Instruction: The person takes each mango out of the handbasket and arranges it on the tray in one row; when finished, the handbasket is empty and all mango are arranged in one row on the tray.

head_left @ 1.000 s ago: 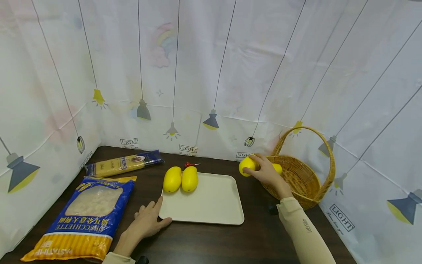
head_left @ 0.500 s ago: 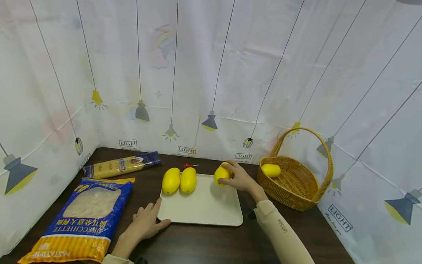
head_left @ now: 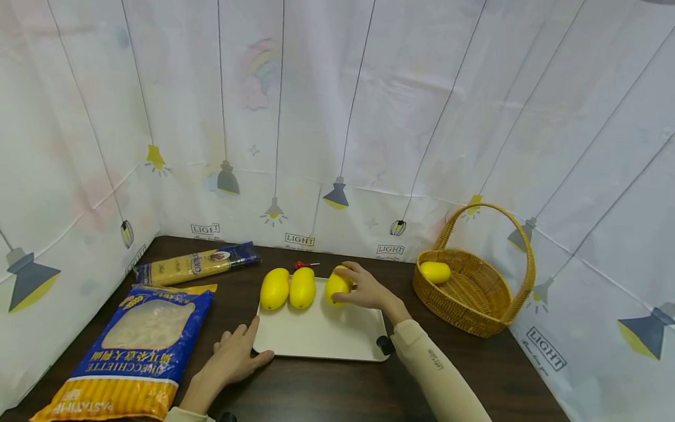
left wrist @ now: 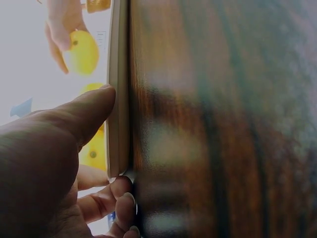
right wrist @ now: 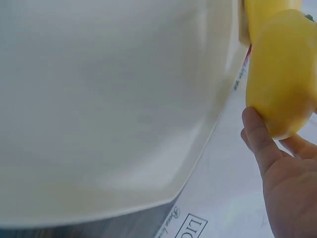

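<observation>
A yellow mango (head_left: 338,286) is in my right hand (head_left: 364,288), thumb on its near side and fingers over its far side. It is above the back of the cream tray (head_left: 337,334). In the right wrist view, the mango (right wrist: 283,74) shows a green stem spot. Two more mangoes, one at the corner (head_left: 275,289) and one beside it (head_left: 303,288), lie at the tray's back left. My left hand (head_left: 232,357) rests at the tray's front left corner, thumb (left wrist: 94,109) along the front rim and index finger by the left side.
A wicker basket (head_left: 464,313) with a tall handle stands right of the tray, one mango (head_left: 435,272) inside it. A blue and orange pasta bag (head_left: 132,351) and a long pasta packet (head_left: 197,265) lie at left. A small red object (head_left: 303,265) sits behind the tray.
My right hand has carried the mango leftward from beside the basket to over the tray, near the other two mangoes. The left hand has stayed at the tray's corner.
</observation>
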Demonstrator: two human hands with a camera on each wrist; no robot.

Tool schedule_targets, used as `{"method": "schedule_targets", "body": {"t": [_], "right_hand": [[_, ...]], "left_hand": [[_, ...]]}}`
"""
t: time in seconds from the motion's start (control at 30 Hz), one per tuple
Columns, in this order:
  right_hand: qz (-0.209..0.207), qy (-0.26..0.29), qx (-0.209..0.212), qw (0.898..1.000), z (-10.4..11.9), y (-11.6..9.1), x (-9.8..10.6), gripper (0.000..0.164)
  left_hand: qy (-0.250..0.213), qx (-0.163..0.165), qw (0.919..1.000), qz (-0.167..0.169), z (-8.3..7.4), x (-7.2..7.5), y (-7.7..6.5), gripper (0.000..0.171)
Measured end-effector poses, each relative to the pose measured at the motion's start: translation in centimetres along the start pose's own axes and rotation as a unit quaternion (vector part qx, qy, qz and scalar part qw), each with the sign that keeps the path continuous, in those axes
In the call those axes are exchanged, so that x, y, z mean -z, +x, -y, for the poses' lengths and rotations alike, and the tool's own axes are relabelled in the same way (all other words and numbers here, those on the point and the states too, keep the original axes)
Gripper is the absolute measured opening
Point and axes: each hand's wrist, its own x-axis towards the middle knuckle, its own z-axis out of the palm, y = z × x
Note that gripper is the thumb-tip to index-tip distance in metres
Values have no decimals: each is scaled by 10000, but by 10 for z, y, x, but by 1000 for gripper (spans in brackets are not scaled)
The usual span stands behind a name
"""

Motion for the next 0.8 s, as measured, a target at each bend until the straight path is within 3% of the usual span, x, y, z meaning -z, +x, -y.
{"method": "schedule_targets", "body": {"t": [0.43,0.8], "right_hand": [[349,-224,148,9990,10,10,-14,75],[499,-520,-64,9974,9,14,-17,72]], "left_hand": [[-8,-26,10000,-31,1,-1,0,95],[-13,-22,10000,-63,1,-1,0,95]]}}
